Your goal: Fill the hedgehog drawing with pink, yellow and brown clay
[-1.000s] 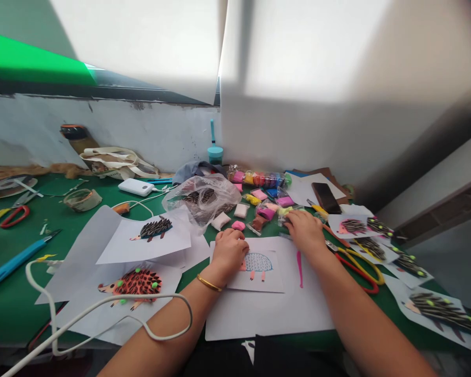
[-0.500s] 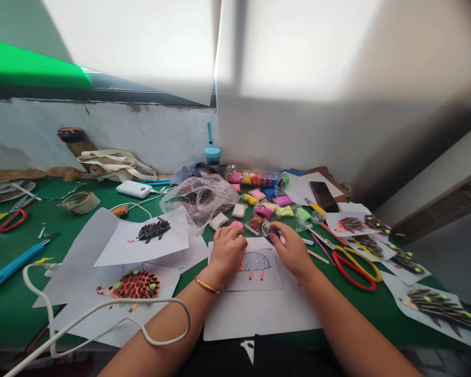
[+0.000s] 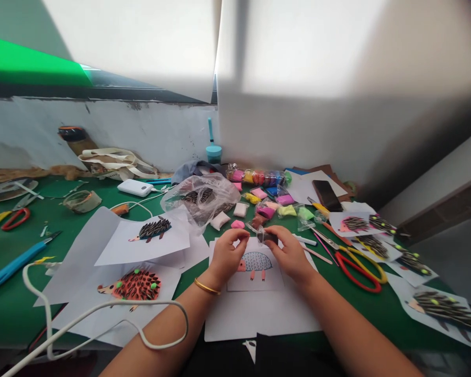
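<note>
The green table (image 3: 8, 319) stretches across in front of me, and on it, nearest my body, lies a large white sheet (image 3: 259, 314). To my left, papers overlap: a dark-spined hedgehog picture (image 3: 155, 229) lies beyond a red hedgehog picture (image 3: 137, 285). More hedgehog pictures (image 3: 445, 309) spread along the right side. Beyond my hands sits a crumpled clear plastic bag (image 3: 204, 199) with dark pieces inside.

On top of the large sheet rests a smaller card (image 3: 272, 283) bearing a blue-outlined hedgehog with pink legs, between and partly under my hands. Red-and-yellow scissors (image 3: 359, 264) lie to the right, their handles towards me, and a dark phone (image 3: 325, 195) is farther back.

My right hand (image 3: 292, 254) grips a dark packet (image 3: 270, 238) in clear wrapping, just above the card's far edge. My left hand (image 3: 230, 254) (the one with the gold bracelet (image 3: 206, 286)) is curled, thumb and fingertips together near the packet; I can't tell whether they pinch anything. Smallest, a pink lump (image 3: 237, 224) sits just beyond my left fingers.
</note>
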Action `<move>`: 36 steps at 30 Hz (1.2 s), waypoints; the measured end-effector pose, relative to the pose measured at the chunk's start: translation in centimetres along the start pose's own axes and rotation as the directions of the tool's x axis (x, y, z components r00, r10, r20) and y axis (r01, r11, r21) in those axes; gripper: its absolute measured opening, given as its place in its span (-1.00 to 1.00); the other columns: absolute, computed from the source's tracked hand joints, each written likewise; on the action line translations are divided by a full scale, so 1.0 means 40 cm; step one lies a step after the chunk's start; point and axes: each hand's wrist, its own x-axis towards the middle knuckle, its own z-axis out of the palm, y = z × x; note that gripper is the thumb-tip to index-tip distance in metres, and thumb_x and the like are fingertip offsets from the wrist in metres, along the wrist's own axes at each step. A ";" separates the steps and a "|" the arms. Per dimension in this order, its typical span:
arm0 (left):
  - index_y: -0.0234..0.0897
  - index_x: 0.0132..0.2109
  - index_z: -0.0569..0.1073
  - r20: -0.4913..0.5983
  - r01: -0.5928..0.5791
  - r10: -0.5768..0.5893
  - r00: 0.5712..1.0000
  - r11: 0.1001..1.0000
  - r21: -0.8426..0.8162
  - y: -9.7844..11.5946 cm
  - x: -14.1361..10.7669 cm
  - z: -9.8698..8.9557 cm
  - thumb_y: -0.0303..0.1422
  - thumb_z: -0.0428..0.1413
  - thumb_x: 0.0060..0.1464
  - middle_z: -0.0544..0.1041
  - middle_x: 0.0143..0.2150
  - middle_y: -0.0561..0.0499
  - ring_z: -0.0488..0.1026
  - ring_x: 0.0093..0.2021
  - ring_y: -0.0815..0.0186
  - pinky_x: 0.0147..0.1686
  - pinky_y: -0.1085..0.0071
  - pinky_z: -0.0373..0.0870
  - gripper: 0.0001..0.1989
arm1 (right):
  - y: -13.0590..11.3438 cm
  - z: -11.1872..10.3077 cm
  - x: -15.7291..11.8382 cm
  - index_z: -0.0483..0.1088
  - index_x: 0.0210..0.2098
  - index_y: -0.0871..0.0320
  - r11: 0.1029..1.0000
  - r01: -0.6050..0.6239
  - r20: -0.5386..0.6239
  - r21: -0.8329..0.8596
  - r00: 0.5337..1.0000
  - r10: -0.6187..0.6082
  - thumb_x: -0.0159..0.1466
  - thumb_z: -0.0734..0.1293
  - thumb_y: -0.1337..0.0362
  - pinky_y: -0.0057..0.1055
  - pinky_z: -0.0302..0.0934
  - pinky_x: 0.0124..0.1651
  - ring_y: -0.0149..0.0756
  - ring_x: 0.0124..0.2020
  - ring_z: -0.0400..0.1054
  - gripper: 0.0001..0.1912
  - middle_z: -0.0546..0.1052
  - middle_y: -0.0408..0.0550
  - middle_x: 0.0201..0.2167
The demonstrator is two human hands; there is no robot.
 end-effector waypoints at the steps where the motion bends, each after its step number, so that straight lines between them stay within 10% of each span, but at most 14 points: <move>1: -0.23 -0.20 0.54 0.003 0.008 -0.008 1.000 1.000 -0.018 0.002 -0.001 0.001 -0.41 0.14 0.18 0.58 -0.24 0.01 0.47 -0.24 0.32 -0.20 0.40 0.39 -0.92 | -0.002 0.002 0.000 0.39 -0.05 0.07 1.000 0.007 0.006 0.002 1.000 -0.007 0.31 0.27 0.34 -0.19 0.28 0.07 -0.17 -0.02 0.37 -0.77 0.50 0.01 -0.08; 12: -0.20 -0.24 0.61 0.024 -0.023 0.023 0.999 1.000 -0.001 0.030 -0.001 0.003 -0.35 0.18 0.17 0.43 -0.32 0.01 0.41 -0.26 0.32 -0.20 0.37 0.38 -0.90 | -0.017 0.020 -0.006 0.44 -0.07 0.05 0.995 0.058 0.101 0.076 0.993 -0.066 0.34 0.27 0.30 -0.22 0.31 -0.01 -0.19 -0.08 0.41 -0.81 0.53 -0.02 -0.13; 21: -0.17 0.01 0.55 0.227 -0.317 0.244 0.943 0.866 0.386 0.069 -0.014 -0.017 -0.25 0.07 0.24 0.49 -0.18 -0.10 0.38 -0.14 0.16 -0.11 0.17 0.31 -0.72 | -0.016 0.020 -0.013 0.48 -0.10 0.10 0.996 -0.060 0.083 0.066 0.995 0.055 0.31 0.28 0.24 -0.22 0.32 -0.03 -0.17 -0.12 0.45 -0.79 0.58 0.00 -0.15; 30: -0.20 0.01 0.53 0.107 0.072 -0.065 0.992 0.995 -0.066 0.013 0.002 -0.030 -0.24 0.21 0.14 0.58 -0.13 -0.06 0.51 -0.16 0.25 -0.11 0.31 0.43 -0.69 | 0.024 -0.018 0.026 0.45 -0.07 0.09 0.996 -0.039 0.028 -0.074 0.999 0.041 0.30 0.26 0.23 -0.19 0.30 0.01 -0.14 -0.07 0.43 -0.76 0.56 0.02 -0.09; 36: -0.18 -0.33 0.62 0.362 0.055 -0.158 0.919 0.959 0.279 0.003 0.007 -0.097 -0.30 0.29 -0.01 0.50 -0.28 -0.01 0.46 -0.25 0.24 -0.26 0.36 0.37 -0.92 | 0.148 -0.090 0.042 0.48 -0.08 0.14 0.865 -0.105 -0.089 -0.491 0.994 0.070 0.20 0.20 0.44 0.08 0.08 0.19 0.02 0.10 0.33 -0.64 0.54 0.12 -0.03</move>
